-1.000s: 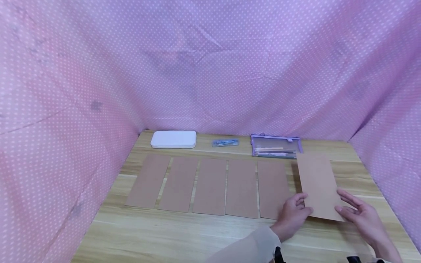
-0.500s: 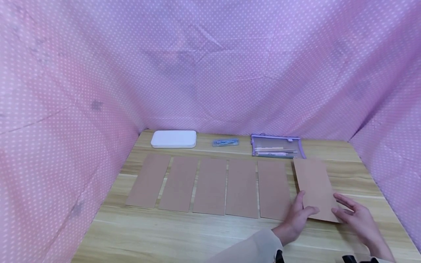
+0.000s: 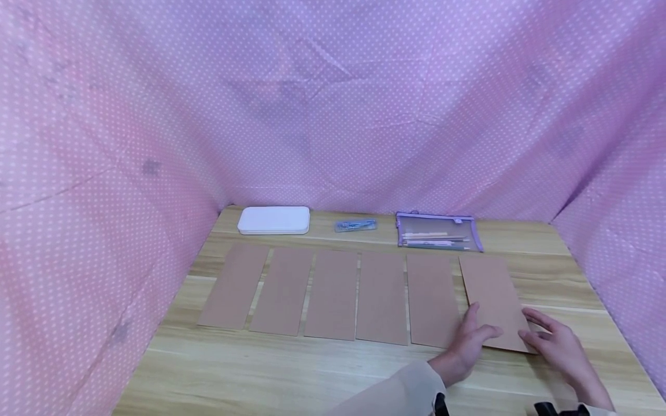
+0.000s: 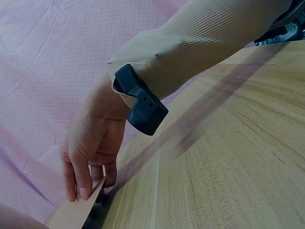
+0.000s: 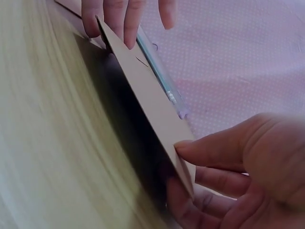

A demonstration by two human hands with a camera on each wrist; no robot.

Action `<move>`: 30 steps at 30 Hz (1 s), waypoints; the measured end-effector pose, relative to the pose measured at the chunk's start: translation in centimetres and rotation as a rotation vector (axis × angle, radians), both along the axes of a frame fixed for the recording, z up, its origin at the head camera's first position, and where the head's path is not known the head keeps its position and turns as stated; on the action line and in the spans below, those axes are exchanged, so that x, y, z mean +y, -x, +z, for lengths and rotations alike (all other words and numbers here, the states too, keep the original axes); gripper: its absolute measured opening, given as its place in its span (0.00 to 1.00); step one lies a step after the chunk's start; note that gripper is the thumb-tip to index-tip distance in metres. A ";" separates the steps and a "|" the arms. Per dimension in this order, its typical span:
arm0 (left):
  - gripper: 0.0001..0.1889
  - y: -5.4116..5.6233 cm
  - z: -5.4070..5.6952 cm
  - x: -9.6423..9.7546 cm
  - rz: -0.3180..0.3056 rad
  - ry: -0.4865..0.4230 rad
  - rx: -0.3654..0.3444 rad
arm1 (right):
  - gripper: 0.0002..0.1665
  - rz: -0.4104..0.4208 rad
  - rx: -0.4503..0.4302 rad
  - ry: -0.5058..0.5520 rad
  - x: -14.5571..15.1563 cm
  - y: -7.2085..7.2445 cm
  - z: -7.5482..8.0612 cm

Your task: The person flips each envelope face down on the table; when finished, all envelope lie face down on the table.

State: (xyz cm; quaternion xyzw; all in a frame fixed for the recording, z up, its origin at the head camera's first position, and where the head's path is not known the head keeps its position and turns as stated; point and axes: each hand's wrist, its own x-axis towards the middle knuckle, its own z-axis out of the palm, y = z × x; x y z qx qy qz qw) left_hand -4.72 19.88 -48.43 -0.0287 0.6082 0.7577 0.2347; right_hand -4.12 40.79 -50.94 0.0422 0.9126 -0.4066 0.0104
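A brown kraft card [image 3: 494, 294] lies at the right end of the row in the head view, its near edge raised off the table in the right wrist view. My left hand [image 3: 465, 345] holds its near left corner, thumb on top and other fingers at the edge and beneath. My right hand [image 3: 559, 349] pinches the near right edge, thumb [image 5: 205, 150] above and fingers curled under. Close by on the left is a matching card [image 3: 430, 294], partly overlapped by my left hand. Both sleeves are beige.
Several more brown cards [image 3: 333, 294] line up side by side to the left on the wooden table [image 3: 250, 375]. Behind them are a white case [image 3: 274, 220], a small clear blue pack [image 3: 356, 225] and a purple-edged zip pouch [image 3: 437, 222] of pencils. Pink dotted cloth [image 3: 333, 115] surrounds the table.
The held card has come down and slightly left, nearer the row, uncovering the pouch's corner. My left thumb has slid further over the card, and the right hand has shifted left with it.
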 end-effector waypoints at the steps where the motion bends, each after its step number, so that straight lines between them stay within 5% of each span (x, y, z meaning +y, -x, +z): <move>1: 0.42 0.0 0.0 0.0 0.003 -0.005 -0.004 | 0.35 0.004 0.002 -0.034 -0.1 0.1 0.2; 8: 0.42 -0.1 0.3 0.2 0.003 0.029 -0.008 | 0.34 0.046 -0.028 -0.271 -0.6 0.7 1.3; 19: 0.40 0.1 0.7 -0.1 -0.038 0.132 0.008 | 0.35 0.092 -0.023 -0.342 -0.8 0.8 1.7; 25: 0.33 2.1 2.0 -3.3 -0.202 0.349 0.213 | 0.31 0.087 0.074 -0.359 -0.8 1.4 2.2; 30: 0.35 5.2 3.0 -8.5 -0.389 0.592 0.580 | 0.36 0.094 0.254 -0.317 -1.9 2.0 2.1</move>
